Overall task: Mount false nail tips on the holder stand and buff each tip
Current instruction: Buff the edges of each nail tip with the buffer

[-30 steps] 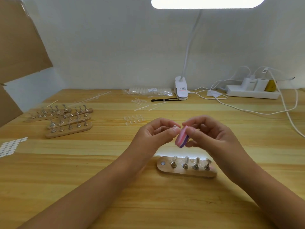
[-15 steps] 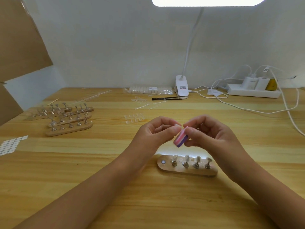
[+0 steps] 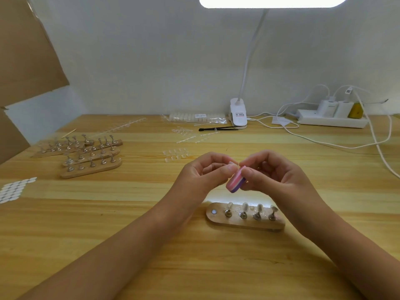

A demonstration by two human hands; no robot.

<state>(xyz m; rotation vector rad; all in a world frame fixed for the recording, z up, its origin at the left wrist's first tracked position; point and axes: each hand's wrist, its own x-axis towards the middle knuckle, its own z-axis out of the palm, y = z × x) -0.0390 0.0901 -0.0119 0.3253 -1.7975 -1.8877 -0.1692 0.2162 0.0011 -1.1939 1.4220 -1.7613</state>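
- Two bare hands are held close together above the middle of the desk (image 3: 151,234), with the forearms reaching in from the near edge and converging.
- The left hand (image 3: 203,172) is curled. A small pale nail tip (image 3: 232,163) is pinched between its thumb and forefinger, and the other fingers are tucked toward the palm.
- The right hand (image 3: 275,172) is curled likewise. A pink-and-purple buffer block (image 3: 235,180) is gripped between its thumb and fingers and held tilted, with its upper end brought against the pinched tip.
- The holder stand (image 3: 244,220) lies flat just below the hands, toward the near edge. Four metal pegs with clear tips are seen on it, and a bare round spot at its left end.
- More stands (image 3: 86,156) are grouped near the left edge, with white sticker dots (image 3: 13,189) lying nearer along that edge.
- Loose clear tips (image 3: 176,154) are scattered behind the hands. A clip lamp (image 3: 238,113) is fixed at the back edge, and a power strip (image 3: 331,121) is set toward the back right corner.
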